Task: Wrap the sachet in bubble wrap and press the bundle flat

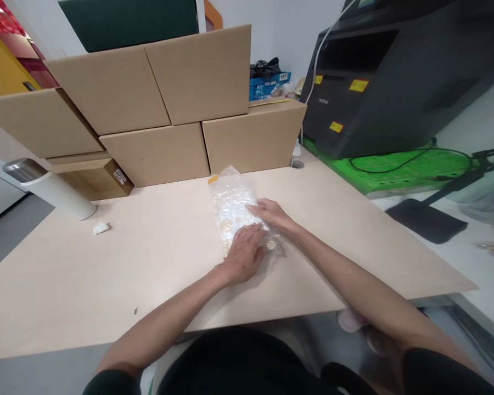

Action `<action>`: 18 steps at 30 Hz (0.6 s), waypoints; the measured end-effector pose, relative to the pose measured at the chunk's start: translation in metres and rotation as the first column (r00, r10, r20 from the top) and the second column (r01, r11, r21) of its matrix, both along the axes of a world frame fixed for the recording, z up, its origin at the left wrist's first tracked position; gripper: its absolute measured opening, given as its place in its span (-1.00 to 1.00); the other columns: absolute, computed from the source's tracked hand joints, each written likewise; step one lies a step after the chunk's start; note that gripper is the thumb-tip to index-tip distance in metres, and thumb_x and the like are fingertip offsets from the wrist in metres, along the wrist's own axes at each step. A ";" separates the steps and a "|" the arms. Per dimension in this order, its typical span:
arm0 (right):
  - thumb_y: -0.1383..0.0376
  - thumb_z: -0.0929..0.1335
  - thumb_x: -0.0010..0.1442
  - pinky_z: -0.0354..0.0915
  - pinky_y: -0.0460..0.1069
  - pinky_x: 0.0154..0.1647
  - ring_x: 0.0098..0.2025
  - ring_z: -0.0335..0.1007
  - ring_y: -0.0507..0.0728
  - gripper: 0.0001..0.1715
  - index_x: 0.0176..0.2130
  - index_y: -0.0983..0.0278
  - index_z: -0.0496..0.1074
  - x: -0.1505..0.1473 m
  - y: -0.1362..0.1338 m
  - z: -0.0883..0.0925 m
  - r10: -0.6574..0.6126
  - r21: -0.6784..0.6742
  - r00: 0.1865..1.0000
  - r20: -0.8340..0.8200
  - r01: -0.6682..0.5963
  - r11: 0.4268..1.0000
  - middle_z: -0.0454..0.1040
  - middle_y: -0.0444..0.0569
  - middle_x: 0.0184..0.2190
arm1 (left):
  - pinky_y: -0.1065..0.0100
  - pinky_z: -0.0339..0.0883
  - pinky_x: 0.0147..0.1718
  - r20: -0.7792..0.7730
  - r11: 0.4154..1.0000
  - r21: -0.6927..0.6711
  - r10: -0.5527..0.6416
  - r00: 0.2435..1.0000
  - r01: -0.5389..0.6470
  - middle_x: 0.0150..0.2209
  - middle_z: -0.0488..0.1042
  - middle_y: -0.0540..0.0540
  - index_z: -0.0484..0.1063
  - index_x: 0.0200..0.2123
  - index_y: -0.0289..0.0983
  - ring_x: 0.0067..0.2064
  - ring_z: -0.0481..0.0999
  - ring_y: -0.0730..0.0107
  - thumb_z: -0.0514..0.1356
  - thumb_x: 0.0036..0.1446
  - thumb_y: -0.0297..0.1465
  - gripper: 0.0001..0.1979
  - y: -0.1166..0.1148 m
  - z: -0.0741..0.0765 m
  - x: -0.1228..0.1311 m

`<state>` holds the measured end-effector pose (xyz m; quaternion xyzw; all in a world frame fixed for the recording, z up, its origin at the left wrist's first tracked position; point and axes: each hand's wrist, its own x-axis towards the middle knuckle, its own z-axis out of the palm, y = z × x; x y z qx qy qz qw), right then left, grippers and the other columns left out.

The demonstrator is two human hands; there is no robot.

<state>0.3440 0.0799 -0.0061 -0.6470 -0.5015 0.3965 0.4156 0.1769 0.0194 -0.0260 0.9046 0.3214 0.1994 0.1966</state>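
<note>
A clear bubble-wrap package [233,195] lies flat on the wooden table, with an orange-yellow strip [213,179] at its far left corner. Something pale shows through the plastic, but I cannot make out what it is. My left hand [246,252] rests palm down on the near part of the package, its fingers stretched across the wrap. My right hand [271,215] is at the package's right edge, with its fingers closed together on the plastic. Loose crinkled wrap [275,245] sticks out to the right of my left hand.
Cardboard boxes [156,156] stand stacked along the table's back. A white bottle [63,192] and a crumpled white scrap [101,227] are on the left. At the right, a dark printer [354,93] sits on a green base [370,170], near a black stand [426,219].
</note>
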 end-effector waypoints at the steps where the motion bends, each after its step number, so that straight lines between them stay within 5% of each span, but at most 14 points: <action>1: 0.04 0.51 -0.09 0.29 0.01 -0.24 -0.33 0.38 0.13 -0.58 -0.39 0.27 0.42 -0.006 0.005 0.002 0.008 -0.027 0.996 -0.088 -0.011 1.000 0.48 -0.10 -0.44 | -0.14 0.00 0.33 0.012 1.000 -0.002 -0.007 1.000 0.007 0.31 0.28 -0.30 0.25 0.20 -0.26 0.38 0.17 0.03 0.06 0.30 -0.39 -0.59 0.000 -0.001 -0.001; 4: 0.18 0.56 -0.20 0.28 -0.01 -0.34 -0.41 0.35 0.10 -0.62 -0.43 0.28 0.42 -0.019 0.007 0.011 0.070 -0.076 0.940 -0.334 -0.101 0.992 0.46 -0.11 -0.51 | -0.11 0.05 0.31 0.094 0.998 -0.036 -0.048 0.994 0.052 0.28 0.32 -0.26 0.26 0.21 -0.22 0.36 0.21 0.07 0.08 0.32 -0.29 -0.58 0.001 0.002 -0.008; 7: 0.23 0.57 -0.23 0.31 0.00 -0.36 -0.42 0.38 0.10 -0.66 -0.44 0.29 0.45 -0.024 -0.007 0.019 0.121 -0.082 0.896 -0.426 -0.172 0.982 0.49 -0.10 -0.51 | -0.05 0.07 0.31 0.170 0.998 -0.038 -0.051 0.984 0.058 0.32 0.27 -0.23 0.25 0.24 -0.19 0.38 0.17 0.14 0.01 0.38 -0.18 -0.56 0.009 0.021 -0.023; 12: 0.19 0.60 -0.19 0.36 0.00 -0.30 -0.40 0.47 0.09 -0.57 -0.31 0.31 0.53 -0.021 -0.052 0.037 0.334 -0.067 0.747 -0.575 -0.450 0.890 0.57 -0.07 -0.41 | -0.24 -0.57 0.34 0.021 0.994 0.053 0.093 0.995 -0.094 0.43 0.08 -0.05 0.28 0.27 -0.08 0.48 -0.24 0.01 -0.02 0.36 -0.05 -0.49 0.034 0.079 -0.069; 14: 0.17 0.60 -0.15 0.35 -0.02 -0.33 -0.41 0.47 0.07 -0.59 -0.31 0.34 0.54 -0.019 -0.070 0.048 0.408 -0.029 0.695 -0.593 -0.524 0.851 0.56 -0.06 -0.42 | -0.23 -0.58 0.34 0.046 0.996 -0.083 0.035 0.998 -0.031 0.41 0.12 0.01 0.30 0.27 -0.01 0.47 -0.19 -0.01 -0.04 0.35 0.02 -0.47 0.041 0.095 -0.086; 16: 0.17 0.59 -0.12 0.35 -0.03 -0.36 -0.42 0.47 0.08 -0.60 -0.31 0.34 0.55 -0.019 -0.083 0.057 0.438 0.033 0.652 -0.619 -0.536 0.844 0.56 -0.06 -0.42 | -0.16 -0.36 0.38 0.194 0.924 -0.364 -0.045 0.980 0.115 0.39 0.18 0.00 0.31 0.27 0.00 0.44 -0.02 -0.02 -0.07 0.31 0.10 -0.40 0.042 0.099 -0.097; 18: 0.16 0.59 -0.10 0.35 -0.03 -0.38 -0.43 0.47 0.08 -0.61 -0.31 0.32 0.55 -0.022 -0.088 0.063 0.438 0.096 0.637 -0.634 -0.497 0.863 0.55 -0.07 -0.43 | -0.08 -0.08 0.35 0.434 0.702 -0.639 -0.007 0.901 0.314 0.35 0.25 -0.11 0.31 0.29 -0.08 0.38 0.16 -0.08 -0.11 0.23 0.21 -0.25 0.039 0.091 -0.102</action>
